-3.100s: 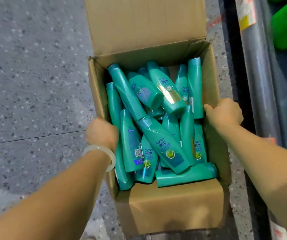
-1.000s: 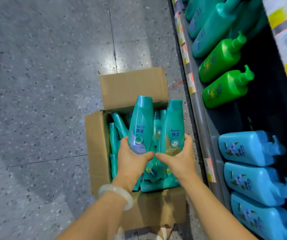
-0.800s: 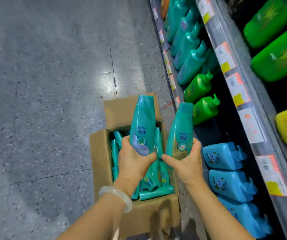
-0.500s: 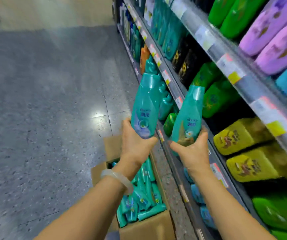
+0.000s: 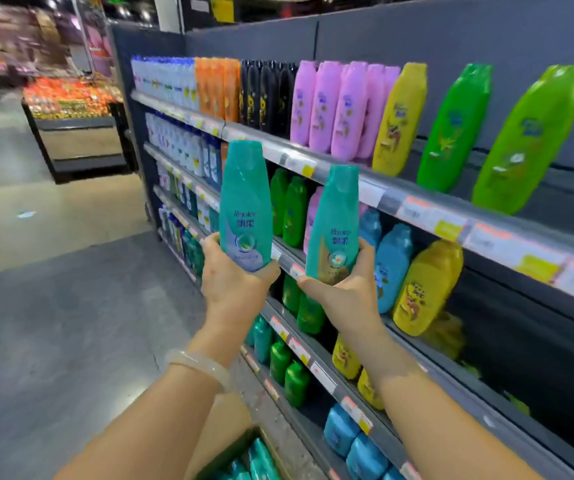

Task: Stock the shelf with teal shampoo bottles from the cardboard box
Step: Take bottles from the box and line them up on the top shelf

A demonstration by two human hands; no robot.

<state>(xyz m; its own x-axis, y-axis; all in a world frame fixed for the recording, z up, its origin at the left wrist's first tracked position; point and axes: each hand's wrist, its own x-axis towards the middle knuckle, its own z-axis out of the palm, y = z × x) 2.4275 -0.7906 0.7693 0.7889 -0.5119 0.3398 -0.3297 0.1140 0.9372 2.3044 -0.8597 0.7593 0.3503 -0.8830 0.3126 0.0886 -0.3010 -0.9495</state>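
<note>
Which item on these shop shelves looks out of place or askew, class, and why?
On the second shelf from the top, a yellow plastic bottle leans sideways, while the blue plastic bottles beside it stand straighter. Behind it the shelf looks gappy. The two teal shampoo bottles, in the left hand and right hand, look undamaged.

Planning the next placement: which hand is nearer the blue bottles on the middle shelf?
Right. The right hand with its teal bottle is just beside the blue bottles; the left hand is farther out toward the aisle.
</note>
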